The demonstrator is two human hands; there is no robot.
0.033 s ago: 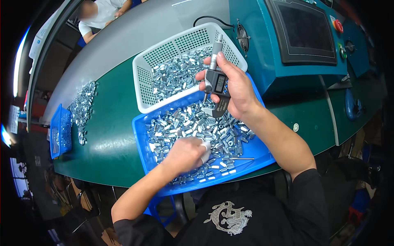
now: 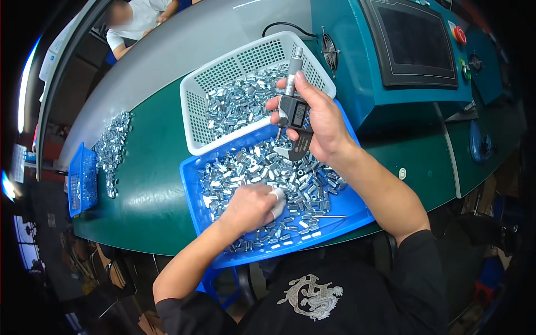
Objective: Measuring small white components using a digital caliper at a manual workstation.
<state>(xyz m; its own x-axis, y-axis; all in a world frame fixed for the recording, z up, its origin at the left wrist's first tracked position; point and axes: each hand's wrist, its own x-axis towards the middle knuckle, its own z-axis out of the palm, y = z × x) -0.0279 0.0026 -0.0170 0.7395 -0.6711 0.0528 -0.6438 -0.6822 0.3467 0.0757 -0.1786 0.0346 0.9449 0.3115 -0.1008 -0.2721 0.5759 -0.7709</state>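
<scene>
My right hand (image 2: 325, 121) is wrapped round a digital micrometer (image 2: 290, 110) with a small display and a dark frame, held above the tray. Its thimble points up and away. Below it, a blue tray (image 2: 356, 213) holds a heap of short silver hex metal pieces (image 2: 262, 167), some with a hole in the end. My left hand (image 2: 248, 207) is down at the near part of the heap, fingers curled in, with white covers on some fingertips. Whatever those fingers pinch is hidden. To its right a thin metal rod (image 2: 329, 216) lies in the tray.
Behind the tray stands a white perforated basket (image 2: 191, 109) of similar pieces. A loose pile (image 2: 113, 142) and a small blue basket (image 2: 82, 181) are at the left. A teal machine with a screen (image 2: 410, 44) stands at the right. Another person (image 2: 137, 22) sits at the far left.
My left hand has shifted very slightly and now shows sharper, its covered fingertips more visible. The right hand and micrometer have not moved.
</scene>
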